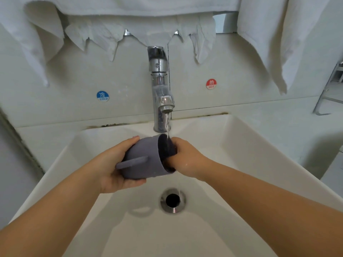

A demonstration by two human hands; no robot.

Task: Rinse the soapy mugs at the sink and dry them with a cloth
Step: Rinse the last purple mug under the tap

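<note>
A grey mug (146, 160) lies on its side over the white sink (241, 145), its mouth turned right and its handle pointing toward me. My left hand (113, 164) grips the mug's base and body from the left. The fingers of my right hand (185, 156) reach inside the mug's mouth and are hidden there. Water runs from the chrome tap (161, 89) onto the mug's rim and my right hand.
The drain (173, 200) sits in the basin below the mug. White towels (269, 34) and cloths (104, 34) hang above the tap. Blue COLD (102, 96) and red HOT (211, 84) stickers mark the wall. A metal rack (330, 89) stands at the right.
</note>
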